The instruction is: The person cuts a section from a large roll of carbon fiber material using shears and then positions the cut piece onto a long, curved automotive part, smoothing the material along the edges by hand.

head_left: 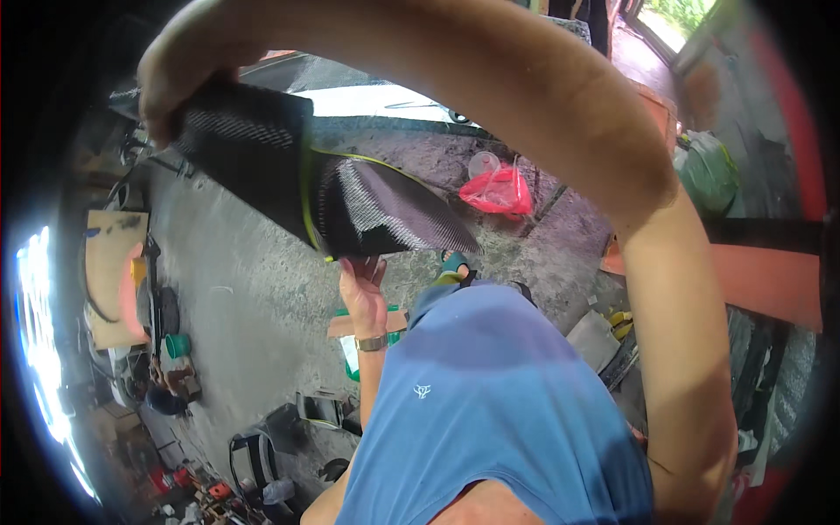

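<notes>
A black sheet with a glossy carbon-fibre-like weave [249, 144] hangs in front of me at the upper left, bent and slanting down to the right. A yellow-green strip crosses it and runs along part of its edge. My right arm arcs across the top of the view, and my right hand [179, 74] is closed over the sheet's upper left end; some fingers are hidden. From below, my left hand [363, 293], with a wristwatch [372, 344], grips the sheet's lower edge beside the strip. Its fingertips are partly covered by the sheet.
A pink plastic bag [497, 191] and a clear cup [483, 164] lie on the concrete floor [236, 254] ahead. A green bag [705, 173] stands at the right. Boards [114, 280], a green bucket [178, 346] and loose parts [262, 455] line the left side.
</notes>
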The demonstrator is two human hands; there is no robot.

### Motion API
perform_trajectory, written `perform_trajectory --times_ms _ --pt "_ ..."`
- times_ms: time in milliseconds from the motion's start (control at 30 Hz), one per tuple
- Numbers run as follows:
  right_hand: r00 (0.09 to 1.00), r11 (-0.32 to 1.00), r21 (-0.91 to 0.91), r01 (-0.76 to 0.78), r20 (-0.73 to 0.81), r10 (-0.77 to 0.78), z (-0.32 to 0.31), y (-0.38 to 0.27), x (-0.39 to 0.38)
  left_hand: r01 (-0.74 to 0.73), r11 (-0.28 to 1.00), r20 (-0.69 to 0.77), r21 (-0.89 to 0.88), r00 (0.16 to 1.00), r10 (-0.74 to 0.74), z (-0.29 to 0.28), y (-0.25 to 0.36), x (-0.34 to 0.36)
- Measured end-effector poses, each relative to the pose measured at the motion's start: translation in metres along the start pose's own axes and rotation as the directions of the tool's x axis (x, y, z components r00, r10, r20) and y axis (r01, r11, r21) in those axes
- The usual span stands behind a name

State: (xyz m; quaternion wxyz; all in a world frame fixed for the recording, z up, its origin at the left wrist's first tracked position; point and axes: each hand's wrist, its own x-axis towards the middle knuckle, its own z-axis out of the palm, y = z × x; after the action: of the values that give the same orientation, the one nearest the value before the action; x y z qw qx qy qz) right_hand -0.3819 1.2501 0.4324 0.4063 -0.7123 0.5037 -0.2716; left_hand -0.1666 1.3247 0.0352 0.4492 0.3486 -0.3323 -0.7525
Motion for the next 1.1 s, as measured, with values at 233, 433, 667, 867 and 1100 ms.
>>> perform_trajectory --times_ms 233,433,667,867,1100 --pt "0.985 0.959 -0.224 0.171 0.023 -0.17 0.088 -0.032 0.024 -0.448 0.847 0.061 0.285 0.891 0.45 -0.089 0.09 -0.04" --pt "0.985 0.956 -0.247 0.157 -0.037 -0.171 0.112 -0.011 0.031 -0.777 0.08 0.518 0.624 0.488 0.703 0.069 0.192 -0.046" --pt "0.928 0.97 -0.115 0.215 -0.286 -0.24 0.1 0.009 0.026 -0.526 0.048 0.203 0.849 0.41 0.889 0.061 0.267 0.038" --pt "0.292 0.656 0.389 0.647 -0.921 0.258 0.171 0.173 -0.101 -0.152 -0.708 0.718 0.689 0.272 0.64 0.038 0.336 0.079" --pt "0.397 0.209 0.976 0.065 -0.218 0.892 0.416 0.395 -0.111 -0.868 0.22 0.315 0.445 0.382 0.869 0.051 0.38 0.144"
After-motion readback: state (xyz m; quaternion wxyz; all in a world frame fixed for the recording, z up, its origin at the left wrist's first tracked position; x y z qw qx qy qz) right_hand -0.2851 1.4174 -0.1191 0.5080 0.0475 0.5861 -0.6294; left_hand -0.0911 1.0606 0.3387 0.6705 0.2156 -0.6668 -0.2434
